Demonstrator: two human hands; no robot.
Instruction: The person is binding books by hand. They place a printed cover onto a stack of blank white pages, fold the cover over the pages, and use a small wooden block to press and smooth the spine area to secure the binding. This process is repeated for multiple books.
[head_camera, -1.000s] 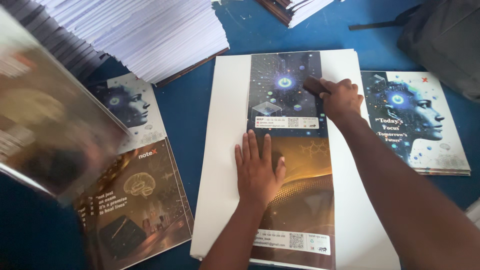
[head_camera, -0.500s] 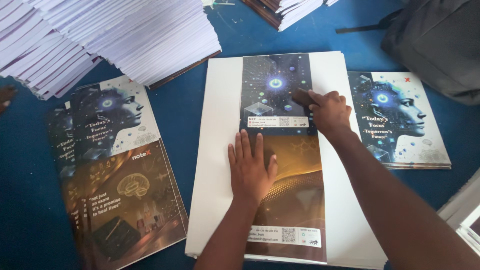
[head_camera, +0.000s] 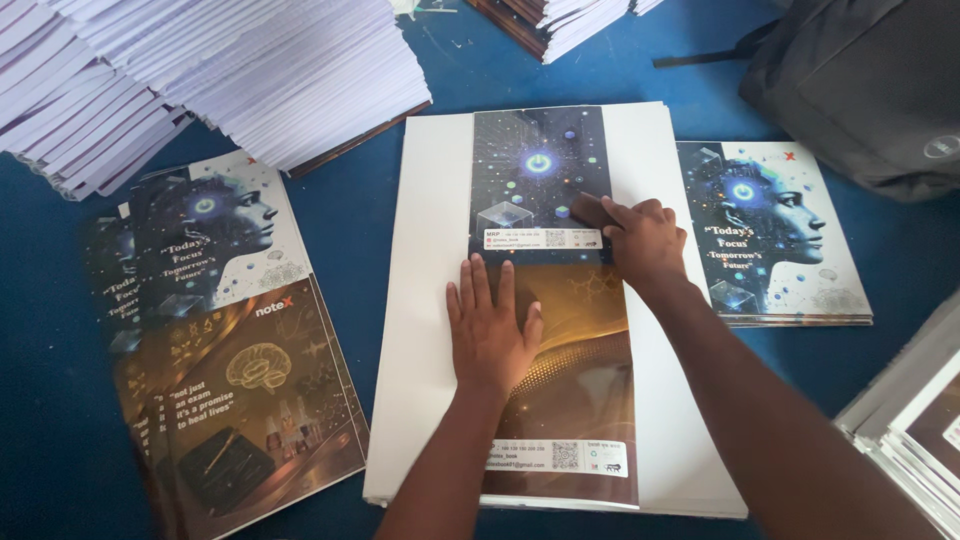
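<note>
- Head view: a blue surface (head_camera: 420, 130) fills the frame, crowded with print work. A slanting stack of white page blocks (head_camera: 250, 70) lies at the upper left, another stack (head_camera: 560, 18) at the top edge, a dark grey bag (head_camera: 860, 80) at the upper right.
- Left of centre lies a fanned pile of glossy covers (head_camera: 220, 340); to the right, just beside the white sheets, a smaller pile of covers (head_camera: 770, 235).
- In the middle a pile of white sheets (head_camera: 425, 330) bears a long printed cover strip (head_camera: 555, 310), dark blue above, brown-gold below.
- The left hand (head_camera: 490, 330) lies flat and open on the strip's brown half, fingers spread, holding nothing.
- The right hand (head_camera: 645, 240) is closed on a small dark block (head_camera: 590, 210), pressed onto the strip's blue half at its right edge.
</note>
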